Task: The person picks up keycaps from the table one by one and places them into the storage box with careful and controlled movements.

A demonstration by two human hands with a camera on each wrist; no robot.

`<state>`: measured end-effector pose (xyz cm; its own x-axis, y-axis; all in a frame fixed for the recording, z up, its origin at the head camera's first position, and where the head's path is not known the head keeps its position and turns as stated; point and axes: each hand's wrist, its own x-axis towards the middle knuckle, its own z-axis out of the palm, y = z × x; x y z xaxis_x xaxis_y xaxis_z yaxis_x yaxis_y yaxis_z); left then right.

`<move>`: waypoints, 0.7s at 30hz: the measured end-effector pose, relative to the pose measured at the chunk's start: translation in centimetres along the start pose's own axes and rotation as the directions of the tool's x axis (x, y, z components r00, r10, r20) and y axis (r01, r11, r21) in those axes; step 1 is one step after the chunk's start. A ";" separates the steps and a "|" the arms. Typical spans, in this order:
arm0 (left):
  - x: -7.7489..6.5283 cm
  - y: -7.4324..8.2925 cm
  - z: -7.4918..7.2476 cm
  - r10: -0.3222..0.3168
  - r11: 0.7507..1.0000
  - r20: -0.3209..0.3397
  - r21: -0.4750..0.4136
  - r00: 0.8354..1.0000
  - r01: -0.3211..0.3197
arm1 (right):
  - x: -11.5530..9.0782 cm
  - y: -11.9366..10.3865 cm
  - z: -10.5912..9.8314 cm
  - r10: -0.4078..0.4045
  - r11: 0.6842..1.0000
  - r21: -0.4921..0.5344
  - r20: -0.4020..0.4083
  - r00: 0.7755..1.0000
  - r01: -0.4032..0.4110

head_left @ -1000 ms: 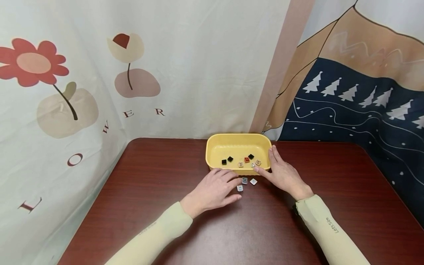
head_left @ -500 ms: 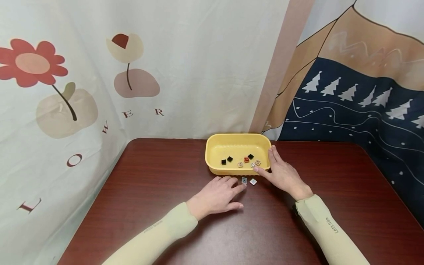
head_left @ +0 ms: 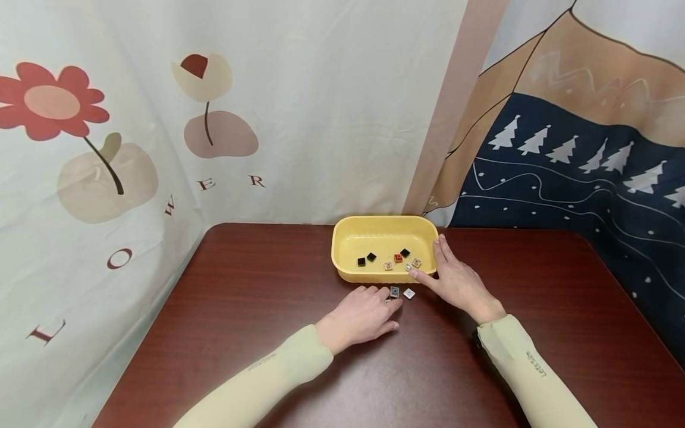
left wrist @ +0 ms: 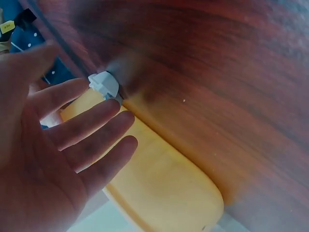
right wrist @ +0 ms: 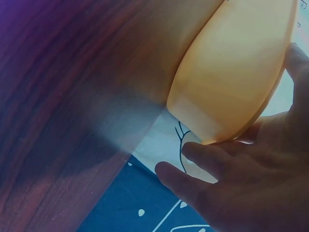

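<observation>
My left hand (head_left: 360, 318) lies low over the table with its fingers stretched out. In the left wrist view its index fingertip touches a white keycap (left wrist: 105, 84), and a greyish one (left wrist: 116, 98) is partly hidden by the middle finger. In the head view a blue-grey keycap (head_left: 395, 292) and a white-topped keycap (head_left: 409, 293) lie just right of those fingers. My right hand (head_left: 462, 284) holds the right front corner of a yellow basin (head_left: 342, 266), thumb over the front rim and fingers along the right side.
Inside the basin lie several keycaps, among them black ones (head_left: 361, 261), an orange-red one (head_left: 398, 258) and pale ones (head_left: 417, 263). The basin stands near the back edge of the dark wood table (head_left: 257, 279). A printed curtain (head_left: 321, 119) hangs behind.
My left hand has shifted right and slightly toward me, from the basin's front edge to the loose keycaps, and now partly covers the nearest one. The right hand and basin stay still.
</observation>
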<state>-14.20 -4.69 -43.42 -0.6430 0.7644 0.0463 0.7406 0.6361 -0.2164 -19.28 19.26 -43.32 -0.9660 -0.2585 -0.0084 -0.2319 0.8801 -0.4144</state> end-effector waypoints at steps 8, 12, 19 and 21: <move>0.0 0.0 0.5 0.051 0.993 -0.036 0.108 0.998 -0.046 | 0.0 0.1 -0.1 -0.012 1.000 -0.003 -0.003 1.000 0.012; 0.0 -0.1 0.5 0.064 0.990 -0.036 0.129 0.997 -0.059 | 0.0 0.0 -0.1 -0.012 1.000 -0.003 -0.005 1.000 0.012; -0.1 -0.1 0.4 0.077 0.991 -0.052 0.116 0.996 -0.071 | 0.0 0.1 0.0 -0.010 1.000 -0.003 -0.002 1.000 0.010; -0.2 -0.1 0.5 0.084 0.990 -0.067 0.121 0.994 -0.075 | -0.1 0.2 0.0 -0.010 1.000 -0.006 -0.004 1.000 0.010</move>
<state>-14.22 -4.94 -43.88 -0.5641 0.8204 0.0930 0.7580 0.5592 -0.3357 -19.27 19.43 -43.36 -0.9640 -0.2658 -0.0009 -0.2422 0.8798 -0.4090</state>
